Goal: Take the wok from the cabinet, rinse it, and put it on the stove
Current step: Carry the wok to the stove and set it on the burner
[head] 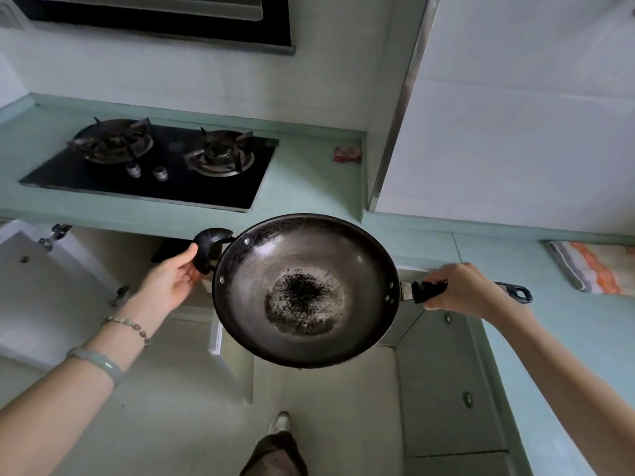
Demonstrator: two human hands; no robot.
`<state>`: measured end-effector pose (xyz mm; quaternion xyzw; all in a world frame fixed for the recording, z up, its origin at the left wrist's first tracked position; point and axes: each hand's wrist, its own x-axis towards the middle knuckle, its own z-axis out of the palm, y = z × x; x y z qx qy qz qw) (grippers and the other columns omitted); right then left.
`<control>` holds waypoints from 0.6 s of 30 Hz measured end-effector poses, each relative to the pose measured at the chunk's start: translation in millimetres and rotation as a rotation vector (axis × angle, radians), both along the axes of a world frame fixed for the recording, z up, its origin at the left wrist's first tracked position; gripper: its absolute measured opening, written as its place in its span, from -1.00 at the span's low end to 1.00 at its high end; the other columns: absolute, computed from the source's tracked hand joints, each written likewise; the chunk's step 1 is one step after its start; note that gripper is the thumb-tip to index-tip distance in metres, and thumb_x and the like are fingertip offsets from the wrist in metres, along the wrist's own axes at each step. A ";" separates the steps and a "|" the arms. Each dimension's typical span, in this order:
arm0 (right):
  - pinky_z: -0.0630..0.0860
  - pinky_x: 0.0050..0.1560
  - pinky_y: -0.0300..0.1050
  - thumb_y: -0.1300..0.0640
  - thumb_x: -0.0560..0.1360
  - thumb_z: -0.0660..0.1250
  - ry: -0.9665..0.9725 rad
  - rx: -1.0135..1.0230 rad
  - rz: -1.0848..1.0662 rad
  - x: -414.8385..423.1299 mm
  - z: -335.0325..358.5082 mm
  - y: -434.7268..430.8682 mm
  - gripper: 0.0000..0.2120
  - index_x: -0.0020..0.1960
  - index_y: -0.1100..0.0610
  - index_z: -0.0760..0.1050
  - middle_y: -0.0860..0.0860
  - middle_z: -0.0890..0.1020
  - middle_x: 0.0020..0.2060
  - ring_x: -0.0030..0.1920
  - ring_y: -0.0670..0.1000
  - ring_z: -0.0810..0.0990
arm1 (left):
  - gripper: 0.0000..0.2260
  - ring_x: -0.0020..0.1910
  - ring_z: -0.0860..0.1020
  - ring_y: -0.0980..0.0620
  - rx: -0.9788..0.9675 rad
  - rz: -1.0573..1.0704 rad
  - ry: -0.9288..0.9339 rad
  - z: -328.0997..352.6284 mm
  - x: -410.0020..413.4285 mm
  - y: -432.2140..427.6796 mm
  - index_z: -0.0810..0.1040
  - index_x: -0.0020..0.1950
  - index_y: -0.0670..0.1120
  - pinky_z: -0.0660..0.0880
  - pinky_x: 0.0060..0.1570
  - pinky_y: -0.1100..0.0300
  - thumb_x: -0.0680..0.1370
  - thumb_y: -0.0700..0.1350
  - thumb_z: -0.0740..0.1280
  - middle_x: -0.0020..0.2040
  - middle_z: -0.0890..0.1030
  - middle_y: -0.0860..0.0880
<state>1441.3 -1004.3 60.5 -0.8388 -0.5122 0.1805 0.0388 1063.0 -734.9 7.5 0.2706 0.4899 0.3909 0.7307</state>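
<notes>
Since the wok is already out of the cabinet (door's wide open on the left) and held in mid-air just below the worktop, step one looks done. Right hand grips the long handle, left hand holds the little helper handle. No sink in view, so I'd say rinsing and the stove are both left.
</notes>
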 end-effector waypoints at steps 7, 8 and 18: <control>0.54 -0.17 -0.08 0.03 0.28 0.48 0.021 0.005 -0.063 21.1 -5.1 84.0 -0.84 -0.31 -0.19 0.53 -0.14 0.57 -0.33 -0.20 -0.05 0.54 | -0.97 -0.16 0.57 0.15 -0.015 -0.051 0.015 7.2 40.9 108.7 0.53 -0.05 -0.10 0.50 -0.18 0.29 0.56 -0.17 0.30 -0.34 0.67 0.05; 0.53 -0.17 -0.09 0.02 0.28 0.47 0.019 -0.001 -0.064 23.2 -5.2 91.4 -0.80 -0.35 -0.21 0.48 -0.14 0.56 -0.35 -0.21 -0.06 0.53 | -0.97 -0.18 0.58 0.16 -0.013 -0.054 0.022 6.8 45.9 119.6 0.54 -0.05 -0.09 0.50 -0.19 0.31 0.56 -0.15 0.31 -0.33 0.68 0.06; 0.52 -0.18 -0.06 0.07 0.30 0.49 0.059 -0.039 -0.103 76.1 -21.6 166.5 -0.84 -0.16 -0.11 0.58 -0.11 0.58 -0.26 -0.16 0.01 0.54 | -0.95 -0.04 0.56 0.10 -0.063 -0.106 0.088 -13.9 114.1 210.8 0.51 -0.01 -0.11 0.47 0.06 0.25 0.55 -0.18 0.32 -0.02 0.59 -0.05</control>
